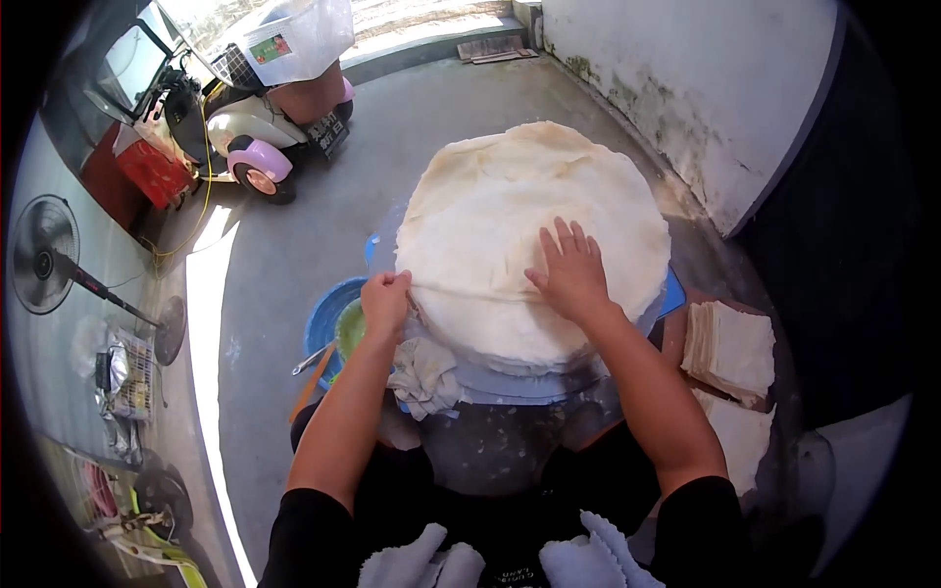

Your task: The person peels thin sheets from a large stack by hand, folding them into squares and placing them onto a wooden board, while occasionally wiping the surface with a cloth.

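In front of me lies a thick stack of large, round, thin dough sheets (529, 186), pale cream with an uneven rim. It rests on a blue board (674, 292), which shows only at its edges. My left hand (385, 302) is closed in a pinch on the left edge of the top dough sheet, where a crease runs rightward across the stack. My right hand (573, 274) lies palm down on the sheet, right of the middle, with its fingers spread. A crumpled whitish cloth (424, 377) sits by the stack's near left edge, below my left hand.
Left of the stack stand a blue basin (319, 318) and a green bowl (350, 328). Folded or cut sheets (727, 351) are piled at the right. A fan (46, 263) stands far left, a parked scooter (260, 147) at the back left, a white wall (686, 88) at the right.
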A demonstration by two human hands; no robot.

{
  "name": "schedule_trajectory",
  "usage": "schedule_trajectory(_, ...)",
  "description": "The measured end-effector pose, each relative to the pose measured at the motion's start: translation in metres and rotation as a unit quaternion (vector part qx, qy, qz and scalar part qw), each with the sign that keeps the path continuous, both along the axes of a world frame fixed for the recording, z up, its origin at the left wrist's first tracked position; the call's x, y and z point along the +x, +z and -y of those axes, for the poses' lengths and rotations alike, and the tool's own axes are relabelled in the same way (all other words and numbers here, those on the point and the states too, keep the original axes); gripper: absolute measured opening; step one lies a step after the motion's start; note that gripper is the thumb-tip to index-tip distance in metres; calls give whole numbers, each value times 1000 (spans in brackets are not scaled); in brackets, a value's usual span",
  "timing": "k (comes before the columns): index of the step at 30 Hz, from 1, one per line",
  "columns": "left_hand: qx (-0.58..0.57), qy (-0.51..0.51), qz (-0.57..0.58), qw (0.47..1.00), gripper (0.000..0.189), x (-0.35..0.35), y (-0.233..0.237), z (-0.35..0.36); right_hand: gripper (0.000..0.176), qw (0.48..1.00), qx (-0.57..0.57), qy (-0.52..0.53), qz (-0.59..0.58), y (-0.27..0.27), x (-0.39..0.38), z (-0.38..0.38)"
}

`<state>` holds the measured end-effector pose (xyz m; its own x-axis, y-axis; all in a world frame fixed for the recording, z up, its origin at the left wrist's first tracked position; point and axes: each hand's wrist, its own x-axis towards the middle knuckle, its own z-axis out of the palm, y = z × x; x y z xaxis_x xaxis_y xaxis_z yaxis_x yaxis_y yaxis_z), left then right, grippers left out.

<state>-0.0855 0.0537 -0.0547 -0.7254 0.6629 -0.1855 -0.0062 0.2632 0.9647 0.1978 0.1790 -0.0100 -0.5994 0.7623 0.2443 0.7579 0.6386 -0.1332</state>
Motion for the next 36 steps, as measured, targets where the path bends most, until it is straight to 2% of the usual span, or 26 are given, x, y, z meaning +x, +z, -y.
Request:
schedule_trajectory(2, 12, 22, -157, 987, 21, -3, -3, -7, 65, 990, -76, 94, -65, 7, -9, 22)
schedule_trajectory(3, 14, 21, -160, 987, 21, 0, 4, -9, 64, 987, -91, 118, -64, -1, -15, 37)
schedule_trajectory(4, 21, 15, -207, 978, 22, 7, 16, -11, 68, 984, -128, 124, -17, -3, -19, 50)
schedule_trajectory(6, 28, 8, -255, 966, 23, 23, 41, -15, 71, 990, -81, 109, 23, -6, -20, 67)
schedule_trajectory(8, 53, -38, -363, 929, 20, 48, 69, -23, 71, 989, -93, 111, 7, -9, -19, 67)
schedule_trajectory(11, 132, -150, -376, 905, 13, 92, 98, -38, 69, 987, -105, 123, -17, -10, -14, 61)
schedule_trajectory(12, 154, -186, -364, 900, 13, 104, 98, -45, 68, 985, -109, 134, -28, -11, -11, 59)
schedule_trajectory(14, 207, -254, -400, 856, 12, 126, 87, -61, 64, 977, -146, 154, -13, 2, 1, 47)
schedule_trajectory(16, 167, -306, -448, 823, 12, 150, 78, -68, 61, 968, -184, 173, 3, 13, 22, 32)
schedule_trajectory(18, 125, -352, -432, 821, 12, 166, 58, -76, 44, 969, -190, 159, 3, 18, 46, 13)
schedule_trajectory(19, 126, -350, -431, 822, 12, 165, 53, -78, 44, 969, -190, 160, 6, 28, 51, 8)
schedule_trajectory(21, 65, -391, -383, 835, 13, 168, 46, -81, 25, 961, -275, 26, 11, 42, 61, 2)
schedule_trajectory(22, 64, -396, -380, 834, 13, 168, 45, -80, 25, 960, -278, 21, 11, 39, 62, 1)
schedule_trajectory(24, 116, -356, -319, 870, 14, 162, 46, -77, 17, 968, -184, -12, -168, 35, 63, 1)
schedule_trajectory(26, 151, -289, -368, 871, 16, 149, 40, -85, 16, 971, -159, -7, -181, 30, 54, 4)
schedule_trajectory(27, 149, -264, -438, 846, 19, 141, 42, -91, 14, 972, -131, 2, -194, 28, 47, 5)
schedule_trajectory(28, 131, -277, -448, 840, 30, 135, 49, -98, 14, 973, -103, 13, -206, 25, 42, 6)
schedule_trajectory(29, 127, -275, -520, 799, 38, 127, 45, -110, 11, 983, -104, 8, -149, 22, 39, 4)
schedule_trajectory(30, 122, -270, -588, 752, 48, 120, 33, -122, 11, 984, -104, 6, -147, 17, 38, 3)
schedule_trajectory(31, 122, -270, -587, 753, 48, 115, 19, -129, 10, 985, -138, -2, -99, 11, 36, 1)
schedule_trajectory(32, 46, -307, -593, 743, 56, 110, 4, -135, 9, 984, -172, -8, -50, 6, 35, 0)
schedule_trajectory(33, -30, -341, -595, 728, 64, 109, 2, -138, 9, 985, -168, -5, -49, 4, 36, -2)
schedule_trajectory(36, -61, -364, -569, 735, 71, 107, 1, -140, 9, 978, -198, -5, -68, 6, 40, -5)
